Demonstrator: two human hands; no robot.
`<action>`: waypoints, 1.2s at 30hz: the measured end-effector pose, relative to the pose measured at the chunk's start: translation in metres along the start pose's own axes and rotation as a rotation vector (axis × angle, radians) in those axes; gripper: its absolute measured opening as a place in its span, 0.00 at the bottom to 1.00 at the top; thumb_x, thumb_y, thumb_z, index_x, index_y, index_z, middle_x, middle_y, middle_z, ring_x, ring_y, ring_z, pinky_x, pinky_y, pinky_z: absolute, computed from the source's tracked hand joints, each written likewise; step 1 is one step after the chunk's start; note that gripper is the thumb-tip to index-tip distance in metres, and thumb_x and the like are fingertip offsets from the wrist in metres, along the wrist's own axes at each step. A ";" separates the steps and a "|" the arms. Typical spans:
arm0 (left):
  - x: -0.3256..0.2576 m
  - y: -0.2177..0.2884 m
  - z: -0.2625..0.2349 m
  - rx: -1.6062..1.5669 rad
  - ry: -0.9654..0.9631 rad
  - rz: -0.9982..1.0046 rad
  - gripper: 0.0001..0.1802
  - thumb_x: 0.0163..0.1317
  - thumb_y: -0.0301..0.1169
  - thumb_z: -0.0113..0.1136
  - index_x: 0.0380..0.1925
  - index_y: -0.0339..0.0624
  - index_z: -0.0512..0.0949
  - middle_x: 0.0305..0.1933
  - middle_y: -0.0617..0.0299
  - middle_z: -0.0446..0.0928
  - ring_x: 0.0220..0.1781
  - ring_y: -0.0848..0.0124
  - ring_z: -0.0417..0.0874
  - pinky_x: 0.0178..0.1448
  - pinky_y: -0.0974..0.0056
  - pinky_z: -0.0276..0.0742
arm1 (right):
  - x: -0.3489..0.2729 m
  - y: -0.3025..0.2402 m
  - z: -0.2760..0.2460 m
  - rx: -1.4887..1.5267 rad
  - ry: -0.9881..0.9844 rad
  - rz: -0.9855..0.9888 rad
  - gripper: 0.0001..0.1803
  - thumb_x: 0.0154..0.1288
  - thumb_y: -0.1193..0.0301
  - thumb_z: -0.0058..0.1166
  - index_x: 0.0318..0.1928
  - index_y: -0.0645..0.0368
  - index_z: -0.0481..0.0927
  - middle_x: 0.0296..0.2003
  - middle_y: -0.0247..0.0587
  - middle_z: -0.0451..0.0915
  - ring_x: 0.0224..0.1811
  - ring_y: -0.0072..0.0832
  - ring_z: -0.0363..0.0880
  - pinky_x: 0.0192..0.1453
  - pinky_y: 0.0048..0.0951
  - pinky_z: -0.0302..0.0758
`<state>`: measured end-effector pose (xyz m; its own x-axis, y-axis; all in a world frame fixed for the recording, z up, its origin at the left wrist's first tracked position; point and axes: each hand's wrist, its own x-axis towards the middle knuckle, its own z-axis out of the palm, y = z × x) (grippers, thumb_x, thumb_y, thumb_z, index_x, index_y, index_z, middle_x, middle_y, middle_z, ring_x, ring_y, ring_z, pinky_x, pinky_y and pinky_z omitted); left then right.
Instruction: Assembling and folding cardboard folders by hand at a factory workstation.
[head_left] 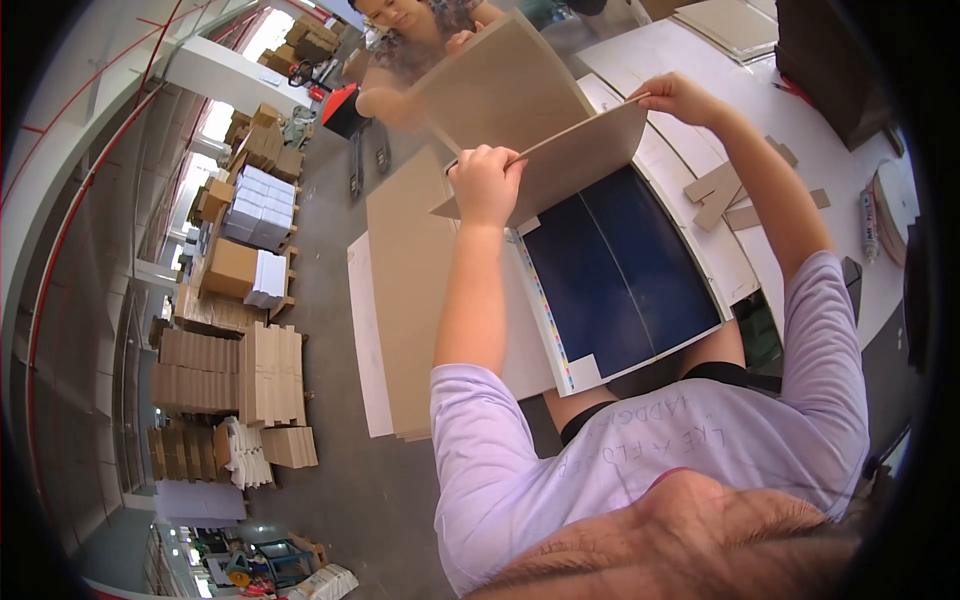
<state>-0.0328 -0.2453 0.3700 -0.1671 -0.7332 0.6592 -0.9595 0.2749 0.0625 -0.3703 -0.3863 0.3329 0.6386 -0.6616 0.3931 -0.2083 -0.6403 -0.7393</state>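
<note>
While the left hand (487, 183) pinches the near-left edge of a brown cardboard sheet (575, 160), its fingers (478, 160) curled over the rim and closed on it, the right hand (680, 97) grips the far-right corner of the same sheet, fingers shut on the edge. The sheet hangs tilted between the two hands, just above a dark blue printed sheet (620, 270) with a white margin and a strip of colour patches along its left side.

Doing this well seems to call for keeping both grips level so the board does not bow, and squaring its edges to the blue print before it comes down, since a skewed lay would be hard to correct.

The blue print lies on a stack of white sheets on the desk (830, 150), whose white top also carries a few small cardboard strips (725, 195) and a tube (868, 225) near its right end. To the left stands a tall stack of brown boards (410, 290). Across the desk another person (415, 40) holds a second large cardboard sheet (495, 85). Further left, the grey floor (330, 300) carries pallets of flat cartons (230, 380) and white boxes (260, 210), with bright windows beyond.
</note>
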 end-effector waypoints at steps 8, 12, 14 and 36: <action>-0.015 0.009 -0.004 -0.054 0.065 0.028 0.06 0.48 0.37 0.70 0.23 0.52 0.83 0.29 0.68 0.78 0.42 0.63 0.77 0.45 0.55 0.69 | -0.024 -0.009 0.061 -0.135 0.840 -0.116 0.22 0.65 0.66 0.60 0.57 0.59 0.75 0.55 0.40 0.78 0.58 0.34 0.74 0.63 0.35 0.69; -0.029 0.016 -0.008 -0.015 0.129 0.069 0.05 0.46 0.34 0.71 0.24 0.52 0.84 0.27 0.69 0.78 0.39 0.64 0.77 0.42 0.56 0.71 | -0.013 -0.114 0.117 -0.627 0.355 -0.456 0.33 0.51 0.71 0.66 0.61 0.54 0.72 0.59 0.41 0.74 0.64 0.37 0.70 0.67 0.38 0.66; -0.033 0.022 -0.007 -0.008 0.132 0.073 0.05 0.47 0.34 0.71 0.24 0.51 0.84 0.27 0.69 0.77 0.39 0.64 0.77 0.41 0.56 0.71 | -0.001 -0.117 0.157 -0.920 0.349 -0.499 0.21 0.60 0.68 0.53 0.56 0.52 0.76 0.53 0.39 0.78 0.58 0.32 0.76 0.63 0.37 0.70; -0.316 0.029 -0.017 0.270 -0.237 -0.160 0.23 0.55 0.46 0.64 0.52 0.57 0.79 0.53 0.73 0.81 0.59 0.62 0.75 0.67 0.37 0.58 | -0.226 -0.024 0.107 -0.786 -0.157 -0.168 0.25 0.53 0.66 0.60 0.54 0.54 0.77 0.54 0.40 0.78 0.58 0.37 0.75 0.63 0.41 0.70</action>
<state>-0.0038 0.0052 0.1763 -0.0277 -0.8855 0.4639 -0.9975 -0.0054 -0.0700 -0.4302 -0.1793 0.2033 0.7919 -0.5072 0.3400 -0.5217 -0.8514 -0.0548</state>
